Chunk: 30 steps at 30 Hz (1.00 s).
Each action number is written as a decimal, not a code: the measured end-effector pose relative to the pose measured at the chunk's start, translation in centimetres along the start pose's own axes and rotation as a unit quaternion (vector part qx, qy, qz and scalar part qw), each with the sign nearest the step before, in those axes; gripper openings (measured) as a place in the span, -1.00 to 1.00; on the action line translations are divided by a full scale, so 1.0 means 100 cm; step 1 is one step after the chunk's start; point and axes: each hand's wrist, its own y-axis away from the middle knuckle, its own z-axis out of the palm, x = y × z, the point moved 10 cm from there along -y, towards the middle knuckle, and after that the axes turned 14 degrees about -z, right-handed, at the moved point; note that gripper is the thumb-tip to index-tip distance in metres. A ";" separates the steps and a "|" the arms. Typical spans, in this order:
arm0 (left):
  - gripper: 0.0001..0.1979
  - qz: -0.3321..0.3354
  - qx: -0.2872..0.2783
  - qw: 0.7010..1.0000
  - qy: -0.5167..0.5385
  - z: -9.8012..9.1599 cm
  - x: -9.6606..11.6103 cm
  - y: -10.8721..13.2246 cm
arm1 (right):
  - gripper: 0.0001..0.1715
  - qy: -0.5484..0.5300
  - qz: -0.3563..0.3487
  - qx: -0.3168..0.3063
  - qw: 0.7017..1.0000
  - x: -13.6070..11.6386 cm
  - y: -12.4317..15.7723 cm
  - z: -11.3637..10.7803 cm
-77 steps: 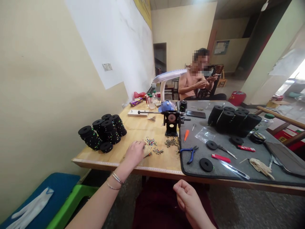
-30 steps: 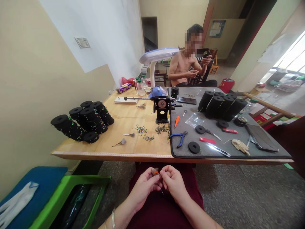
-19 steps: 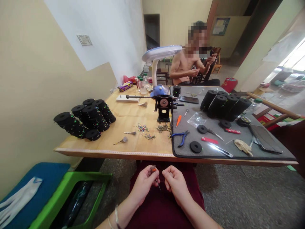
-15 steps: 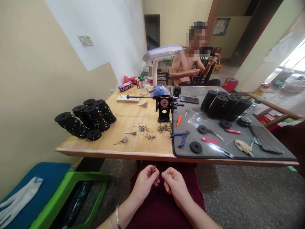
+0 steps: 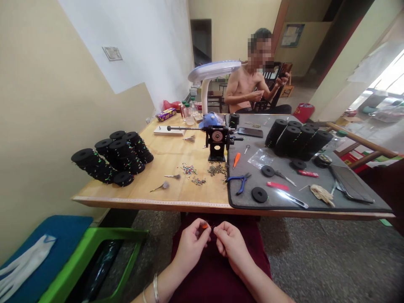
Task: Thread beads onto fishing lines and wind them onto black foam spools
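Over my lap, in front of the table edge, my left hand [image 5: 196, 236] is closed on a small orange item [image 5: 205, 226]; its kind is too small to tell. Close by on the right, my right hand [image 5: 227, 237] is pinched, thumb against forefinger. Something fine and dark seems to run between the two hands, but what the right fingers hold cannot be made out. The fingertips of both hands nearly meet. Beyond them on the wooden table lie a heap of coloured beads [image 5: 188, 169] and a pile of small metal pieces [image 5: 217, 169].
Black foam spools stand stacked at the left [image 5: 120, 153] and right [image 5: 295, 136]. A winding device [image 5: 217, 143] and a lamp [image 5: 214, 71] stand mid-table. Blue pliers [image 5: 241, 183] and an orange screwdriver [image 5: 236, 160] lie on the grey mat [image 5: 243, 202]. A person [image 5: 249, 84] sits behind.
My left fingers have shifted slightly around the orange item, and the dark tip below them no longer shows. My right hand has barely moved. The person behind has lowered the held object a little.
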 end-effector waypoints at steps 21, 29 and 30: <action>-0.86 0.014 -0.021 0.999 -0.030 0.007 0.010 0.001 | -0.61 -0.084 -0.041 0.011 0.996 -0.009 -0.006 -0.003; -0.82 0.026 -0.024 0.998 -0.060 0.010 0.015 0.002 | -0.58 -0.044 -0.063 -0.031 0.997 -0.016 -0.006 0.004; -0.82 0.024 -0.026 0.997 -0.061 0.010 0.016 0.002 | -0.57 -0.042 -0.061 -0.036 0.997 -0.016 -0.006 0.004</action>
